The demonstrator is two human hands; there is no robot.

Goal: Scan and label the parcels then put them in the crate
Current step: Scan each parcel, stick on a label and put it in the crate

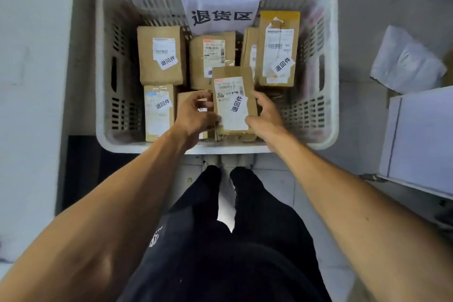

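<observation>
The parcel (pixel 234 103), a small brown box with a shipping label and a slanted return sticker on its top face, was held low inside the white crate (pixel 103 110), near its front wall and just right of centre. The left hand (pixel 196 115) had its fingers curled round the parcel's left edge, and the right hand (pixel 266 117) pinched the right edge between thumb and fingers, so both gripped it at once. It sat over other boxes rather than on the crate floor, though I could not tell whether it was touching them. Around it lay more labelled parcels: one far left (pixel 160 55), one in the far middle (pixel 212 60), a taller one at the far right (pixel 279 48), and a pale one near left (pixel 159 113). A paper sign (pixel 220 8) hung on the far wall. To my eye the placing was nearly done; the risk was that the box, let go on uneven parcels beneath, would tip or slide, land askew with its sticker hidden, or knock its neighbours out of their rows.
</observation>
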